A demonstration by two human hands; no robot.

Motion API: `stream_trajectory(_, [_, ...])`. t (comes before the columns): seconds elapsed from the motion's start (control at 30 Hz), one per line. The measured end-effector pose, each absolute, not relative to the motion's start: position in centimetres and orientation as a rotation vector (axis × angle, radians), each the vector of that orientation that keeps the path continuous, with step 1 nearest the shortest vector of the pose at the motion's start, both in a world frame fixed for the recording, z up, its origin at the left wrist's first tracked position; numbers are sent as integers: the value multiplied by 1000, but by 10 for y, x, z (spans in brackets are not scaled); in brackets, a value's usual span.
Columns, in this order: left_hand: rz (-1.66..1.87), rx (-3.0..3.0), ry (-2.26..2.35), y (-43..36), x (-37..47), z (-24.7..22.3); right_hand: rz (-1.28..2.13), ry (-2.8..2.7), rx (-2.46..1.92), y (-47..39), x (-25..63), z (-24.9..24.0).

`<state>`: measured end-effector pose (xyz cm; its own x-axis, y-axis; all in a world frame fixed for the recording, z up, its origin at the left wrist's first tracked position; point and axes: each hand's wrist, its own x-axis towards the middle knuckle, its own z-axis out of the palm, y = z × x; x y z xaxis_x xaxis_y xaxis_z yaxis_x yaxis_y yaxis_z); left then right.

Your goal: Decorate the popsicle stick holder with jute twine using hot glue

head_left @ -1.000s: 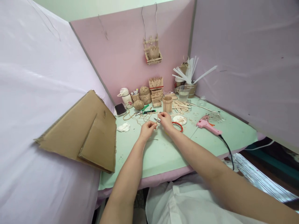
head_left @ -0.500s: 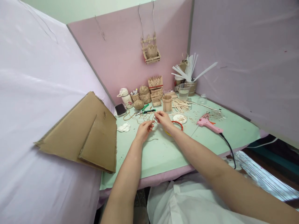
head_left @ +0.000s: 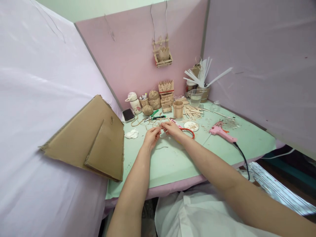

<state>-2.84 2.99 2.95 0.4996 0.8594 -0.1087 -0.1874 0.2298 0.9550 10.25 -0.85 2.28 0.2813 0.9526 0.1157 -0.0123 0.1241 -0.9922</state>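
My left hand (head_left: pixel 152 135) and my right hand (head_left: pixel 172 129) meet above the middle of the green table, fingertips pinched and almost touching. What they pinch is too small and too covered by the fingers to make out. Loose strands of twine (head_left: pixel 149 125) lie just behind them, near green-handled pliers (head_left: pixel 158 117). A red loop-shaped handle (head_left: pixel 189 131) shows beside my right hand, partly hidden by it. In front of the hands lies a short dark strand (head_left: pixel 162 147). Behind them stands a round craft-stick cup (head_left: pixel 178 110).
A pink glue gun (head_left: pixel 223 132) with a black cord lies to the right. Near it are a white dish (head_left: pixel 191 126) and loose craft sticks (head_left: pixel 192 112). Cardboard (head_left: pixel 84 141) leans at left. A twine ball (head_left: pixel 147 110) and a bottle (head_left: pixel 134 102) stand at the back.
My right hand has come slightly left and down, so the fingertips are closer together. A pink-handled item behind the right hand now shows. The view has shifted a little.
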Motion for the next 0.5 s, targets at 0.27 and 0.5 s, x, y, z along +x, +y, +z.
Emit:
stream_trajectory(0.27, [707,1174,638,24,-29,31,738,-829,-1198,-5,111,18])
stream_trajectory(0.5, [931,1317,694,25,-26,28,569,-979,-1397,-4,111,15])
